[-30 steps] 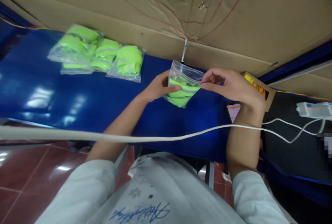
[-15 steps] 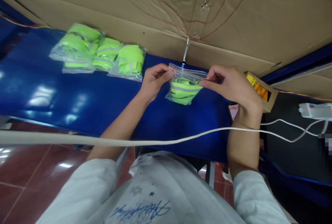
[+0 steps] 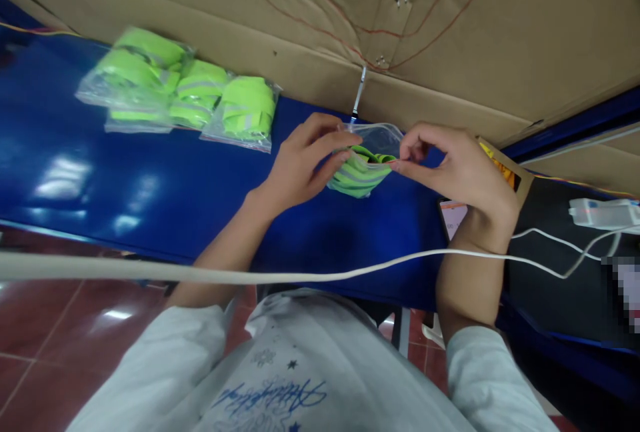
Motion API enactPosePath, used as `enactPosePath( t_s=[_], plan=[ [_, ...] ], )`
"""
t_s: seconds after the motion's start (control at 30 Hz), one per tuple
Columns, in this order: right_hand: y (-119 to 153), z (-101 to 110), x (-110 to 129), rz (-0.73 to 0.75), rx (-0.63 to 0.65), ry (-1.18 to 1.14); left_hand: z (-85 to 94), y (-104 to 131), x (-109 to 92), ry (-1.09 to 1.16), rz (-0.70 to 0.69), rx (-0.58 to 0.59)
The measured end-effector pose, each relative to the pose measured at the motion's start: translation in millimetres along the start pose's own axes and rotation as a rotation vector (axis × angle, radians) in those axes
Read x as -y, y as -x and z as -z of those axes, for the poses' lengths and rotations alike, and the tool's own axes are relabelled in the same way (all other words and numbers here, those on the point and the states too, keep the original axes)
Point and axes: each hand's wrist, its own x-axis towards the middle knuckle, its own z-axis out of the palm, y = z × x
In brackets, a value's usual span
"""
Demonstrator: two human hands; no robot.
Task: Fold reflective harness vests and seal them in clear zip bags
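A clear zip bag (image 3: 381, 132) is held over the blue tabletop, its mouth spread apart. Inside it lies a coiled neon-yellow reflective strap (image 3: 361, 177) with a grey stripe. My left hand (image 3: 305, 162) grips the bag's left side by the rim, thumb in front; its fingertips are partly hidden at the opening. At the right corner, my right hand (image 3: 445, 162) pinches the bag's edge between thumb and fingers. Further left on the table are several filled bags of the same neon straps (image 3: 247, 109), some stacked on others.
A cardboard wall (image 3: 225, 25) with red wires runs along the back of the blue table (image 3: 200, 185). A white cable (image 3: 300, 277) crosses in front of my forearms. Right of my right hand are a cardboard box (image 3: 523, 189), a phone (image 3: 451, 215) and a clear plastic case (image 3: 603, 212).
The bag's mouth has gone from nearly flat to spread wide. My left hand has moved right, over the bag's left rim. The right hand keeps its pinch on the corner.
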Motion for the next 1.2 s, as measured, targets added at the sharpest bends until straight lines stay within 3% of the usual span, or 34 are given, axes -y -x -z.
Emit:
enactPosePath(
  t_s=[0.1, 0.3, 0.5, 0.7, 0.93, 1.2],
  plan=[
    [0.2, 1.6, 3.8, 0.068, 0.016, 0.02, 7.6, -2.5, -7.0, -0.042, -0.005, 0.108],
    [-1.0, -0.2, 7.2, 0.087, -0.011, -0.014, 12.8, -5.9, -11.9, 0.001, -0.045, 0.07],
    [0.9, -2.3, 12.1, -0.003, 0.008, 0.006, 14.9, -8.6, -21.5, 0.203, 0.114, 0.083],
    [3.7, -1.5, 24.3, 0.097, 0.027, 0.056, 10.0, -8.6, -27.0, 0.338, 0.244, -0.019],
    [0.9, -11.3, 21.5, 0.191, 0.003, 0.031, 1.0, -3.4, -17.1, 0.292, 0.03, 0.025],
    [-2.0, -15.9, 27.6, 0.219, -0.024, 0.089, -0.7, -3.0, -16.2, 0.364, -0.021, 0.043]
  ],
)
